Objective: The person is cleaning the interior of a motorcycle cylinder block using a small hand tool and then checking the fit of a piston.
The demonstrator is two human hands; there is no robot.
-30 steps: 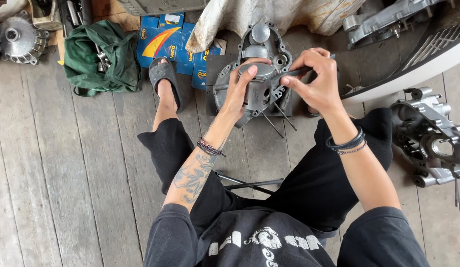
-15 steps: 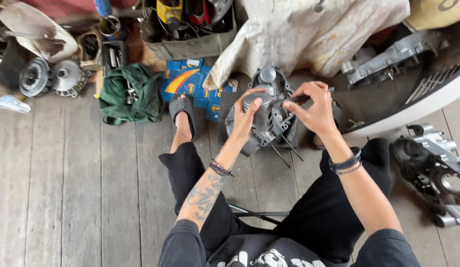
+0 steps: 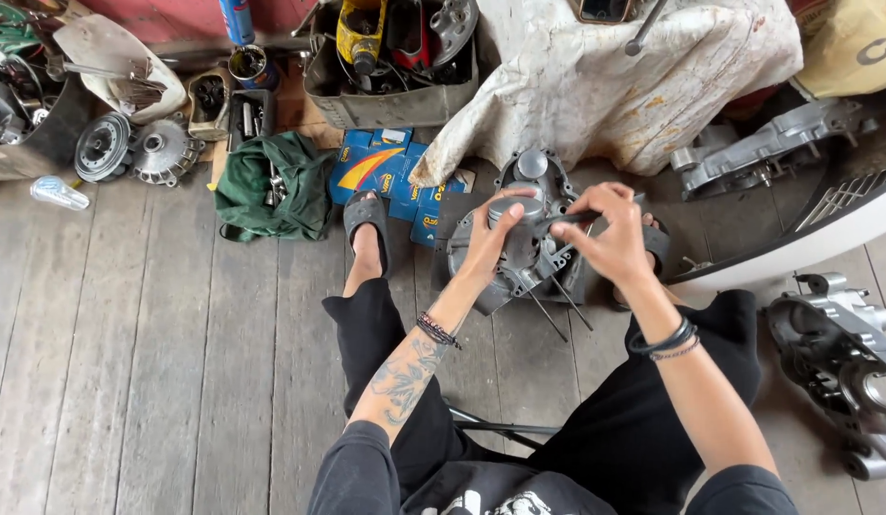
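A grey metal engine case (image 3: 529, 181) with long studs stands on the plank floor between my feet. My left hand (image 3: 490, 243) grips a round grey piston-like part (image 3: 508, 212) at the case's middle. My right hand (image 3: 610, 238) is closed on a thin dark tool (image 3: 569, 219) whose tip points at that part. Both wrists carry dark bracelets. My left forearm is tattooed.
A green cloth with tools (image 3: 266, 186) and blue-yellow boxes (image 3: 386, 172) lie to the left. A crate of parts (image 3: 395, 57) and a stained white cloth (image 3: 595, 86) sit behind. Another engine case (image 3: 843, 362) lies at right, round metal parts (image 3: 128, 148) far left.
The view has tilted up, showing more clutter at the back. My hands stay on the engine case, the right hand shifting slightly with the tool.
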